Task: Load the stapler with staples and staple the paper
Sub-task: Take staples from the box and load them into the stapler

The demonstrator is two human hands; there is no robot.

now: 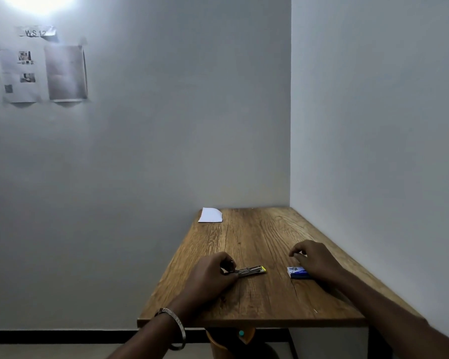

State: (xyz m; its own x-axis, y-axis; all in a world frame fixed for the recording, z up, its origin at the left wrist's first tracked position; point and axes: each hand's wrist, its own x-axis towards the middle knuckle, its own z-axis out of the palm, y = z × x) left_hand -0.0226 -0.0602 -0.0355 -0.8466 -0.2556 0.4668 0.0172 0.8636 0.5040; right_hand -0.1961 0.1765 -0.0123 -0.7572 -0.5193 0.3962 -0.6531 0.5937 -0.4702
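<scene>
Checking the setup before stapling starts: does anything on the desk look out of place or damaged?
Only the paper: it lies at the table's far left corner, one corner curled, away from the stapler and staple box.

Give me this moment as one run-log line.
left hand: holds stapler on table | right hand: fingers curled, contents unclear | staple box: beside right hand | paper: far corner, untouched

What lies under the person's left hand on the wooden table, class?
The left hand rests on the near end of a metal stapler, whose yellow-tipped far end sticks out on the wooden table. The hand hides the covered end and how the fingers grip it.
</scene>
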